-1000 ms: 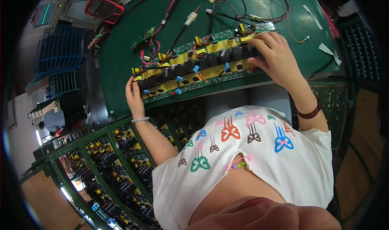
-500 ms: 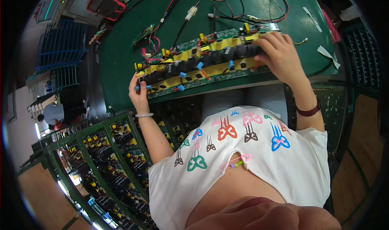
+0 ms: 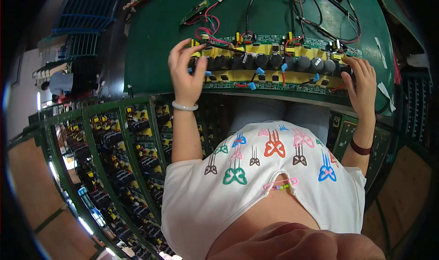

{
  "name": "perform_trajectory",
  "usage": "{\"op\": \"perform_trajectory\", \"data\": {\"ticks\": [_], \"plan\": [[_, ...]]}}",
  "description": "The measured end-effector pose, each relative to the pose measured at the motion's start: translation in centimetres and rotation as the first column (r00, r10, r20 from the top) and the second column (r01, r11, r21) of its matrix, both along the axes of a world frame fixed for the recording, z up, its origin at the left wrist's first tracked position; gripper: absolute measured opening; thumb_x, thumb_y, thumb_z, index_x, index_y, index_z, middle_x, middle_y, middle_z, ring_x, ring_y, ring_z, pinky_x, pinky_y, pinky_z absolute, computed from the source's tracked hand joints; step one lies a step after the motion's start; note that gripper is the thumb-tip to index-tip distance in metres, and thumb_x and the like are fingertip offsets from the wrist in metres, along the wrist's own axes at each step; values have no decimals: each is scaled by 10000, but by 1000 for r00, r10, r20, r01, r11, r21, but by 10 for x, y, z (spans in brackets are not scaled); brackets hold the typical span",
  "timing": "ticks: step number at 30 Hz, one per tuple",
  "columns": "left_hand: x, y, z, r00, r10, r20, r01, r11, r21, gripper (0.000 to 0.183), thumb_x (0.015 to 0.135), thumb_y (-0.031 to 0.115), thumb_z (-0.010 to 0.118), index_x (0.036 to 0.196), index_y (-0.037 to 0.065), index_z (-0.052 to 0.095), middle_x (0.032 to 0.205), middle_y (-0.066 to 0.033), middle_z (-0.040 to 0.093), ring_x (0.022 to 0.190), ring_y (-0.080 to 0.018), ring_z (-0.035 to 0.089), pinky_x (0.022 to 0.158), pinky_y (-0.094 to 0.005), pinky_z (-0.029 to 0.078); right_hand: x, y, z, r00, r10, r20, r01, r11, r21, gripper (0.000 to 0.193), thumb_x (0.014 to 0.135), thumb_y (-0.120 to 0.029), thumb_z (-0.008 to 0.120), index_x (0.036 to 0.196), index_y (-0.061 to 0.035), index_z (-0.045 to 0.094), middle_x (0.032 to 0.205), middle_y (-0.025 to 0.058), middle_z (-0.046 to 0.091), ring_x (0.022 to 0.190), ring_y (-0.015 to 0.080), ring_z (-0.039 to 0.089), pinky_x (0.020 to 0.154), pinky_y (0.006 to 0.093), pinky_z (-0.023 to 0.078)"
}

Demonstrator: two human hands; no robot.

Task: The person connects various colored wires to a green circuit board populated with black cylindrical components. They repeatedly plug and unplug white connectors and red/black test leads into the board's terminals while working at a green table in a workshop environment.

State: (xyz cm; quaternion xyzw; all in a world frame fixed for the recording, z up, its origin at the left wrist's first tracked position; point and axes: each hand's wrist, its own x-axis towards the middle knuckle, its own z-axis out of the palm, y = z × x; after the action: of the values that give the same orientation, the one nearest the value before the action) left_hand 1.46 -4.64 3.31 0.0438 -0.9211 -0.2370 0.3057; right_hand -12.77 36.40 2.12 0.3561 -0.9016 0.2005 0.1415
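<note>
Head view: long green circuit board lies flat across the near edge of the dark green bench mat. The board is a narrow rectangle, glossy solder mask, with yellow blocks along it and a row of black cylindrical capacitors down the middle, plus small blue plastic clips.

Left hand is on the board's left end: fingers spread and curled over the edge, thumb up, gripping it. Smooth pale bangle on that wrist.

Right hand is on the right end: fingers together, bent down over the end capacitors, holding the board. Dark band on that wrist.

Red and black wires loop loosely over the mat behind the board. A small bare board sits well apart at the far left.

Green metal rack, lower left, has angular rails with more boards of the same kind stacked on edge.
</note>
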Motion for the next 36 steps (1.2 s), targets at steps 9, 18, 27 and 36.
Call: {"op": "perform_trajectory", "data": {"ticks": [9, 18, 27, 36], "plan": [[-45, 15, 10, 863, -328, 384, 425, 882, -204, 207, 832, 116, 648, 1029, 62, 677, 1034, -82, 630, 1007, -302, 597, 919, -438, 464, -2, 2, -8, 999, -9, -44, 9, 1000, 16, 289, 963, -301, 624, 1135, -71, 657, 1090, 88, 672, 1044, 293, 605, 910, 395, 422], [-55, 4, 5, 884, -337, 324, 373, 926, -54, 133, 848, 55, 622, 977, 24, 616, 865, -117, 638, 822, -306, 639, 789, -416, 508, -1, -2, -9, 998, -34, -46, 34, 999, 12, 271, 971, -297, 611, 1124, -80, 663, 1065, 74, 681, 1019, 283, 611, 898, 383, 420], [-22, -98, -12, 996, 31, -83, 29, 765, 643, 98, 955, 49, 679, 1005, -32, 655, 977, -108, 736, 894, -169, 716, 819, -270, 560, -2, -2, -14, 997, -41, -58, 42, 999, 19, 249, 971, -275, 605, 1083, -62, 673, 1036, 79, 680, 998, 285, 611, 898, 385, 421], [-31, -129, -64, 978, 210, 9, -124, 542, 832, 422, 898, 159, 785, 1223, -3, 570, 936, -59, 703, 808, -109, 661, 719, -236, 528, -3, -5, -13, 997, -47, -60, 49, 998, 29, 237, 983, -257, 591, 1082, -59, 676, 1034, 74, 691, 1007, 282, 627, 898, 388, 424]]}}
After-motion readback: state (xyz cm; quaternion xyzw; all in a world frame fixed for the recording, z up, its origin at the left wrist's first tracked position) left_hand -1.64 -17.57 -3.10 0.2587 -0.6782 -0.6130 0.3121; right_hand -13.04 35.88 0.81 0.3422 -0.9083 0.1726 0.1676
